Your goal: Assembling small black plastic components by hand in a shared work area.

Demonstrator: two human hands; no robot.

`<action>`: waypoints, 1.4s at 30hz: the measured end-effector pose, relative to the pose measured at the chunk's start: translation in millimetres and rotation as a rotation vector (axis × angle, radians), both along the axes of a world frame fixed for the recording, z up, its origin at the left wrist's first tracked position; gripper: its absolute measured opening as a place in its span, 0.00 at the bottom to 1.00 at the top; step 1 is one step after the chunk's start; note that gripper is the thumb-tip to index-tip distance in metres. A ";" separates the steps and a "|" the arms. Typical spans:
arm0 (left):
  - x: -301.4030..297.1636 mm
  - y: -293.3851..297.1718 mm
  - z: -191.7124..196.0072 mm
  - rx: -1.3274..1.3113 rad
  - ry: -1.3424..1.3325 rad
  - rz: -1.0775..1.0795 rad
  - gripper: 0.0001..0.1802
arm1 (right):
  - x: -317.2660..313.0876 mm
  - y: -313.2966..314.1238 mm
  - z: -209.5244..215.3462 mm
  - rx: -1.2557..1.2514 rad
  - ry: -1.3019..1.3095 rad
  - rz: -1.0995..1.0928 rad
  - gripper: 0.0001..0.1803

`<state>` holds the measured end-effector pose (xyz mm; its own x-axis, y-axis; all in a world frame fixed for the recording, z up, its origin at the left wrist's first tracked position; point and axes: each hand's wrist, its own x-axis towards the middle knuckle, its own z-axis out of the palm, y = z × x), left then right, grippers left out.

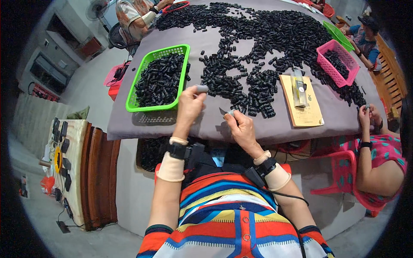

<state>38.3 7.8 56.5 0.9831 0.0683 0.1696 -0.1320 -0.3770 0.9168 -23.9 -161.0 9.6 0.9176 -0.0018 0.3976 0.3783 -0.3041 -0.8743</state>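
My left hand (189, 107) is above the near table edge, between the green basket (184, 71) and the heap of small black plastic pieces (221, 84). A grey cover sits on its index fingertip, and its thumb is a little apart from that finger; I see nothing between them. My right hand (243, 132), lower and to the right, is closed in a pinch. From its fingers a small dark blade (223, 111) points left, beside another grey fingertip cover (231, 113). Many more black pieces fill the green basket.
A yellow booklet (307, 114) with a clear plastic case (298, 90) on it lies to the right. Beyond stands a pink basket (353, 73) of black pieces. Co-workers sit at the right; a person's hands (367, 112) work at that edge. Another person's arm (144, 19) is far left.
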 end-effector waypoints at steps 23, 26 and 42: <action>-15.5 -21.6 -43.2 0.631 -0.230 -0.026 0.11 | 2.0 -1.8 0.9 -0.039 -0.016 -0.024 0.17; -17.9 -16.6 -49.5 0.482 -0.165 -0.072 0.12 | 0.5 -1.1 3.3 0.002 0.005 -0.019 0.18; -42.5 -7.8 -58.6 -1.069 0.468 -0.300 0.12 | -1.0 2.2 -4.6 -0.083 -0.124 0.029 0.13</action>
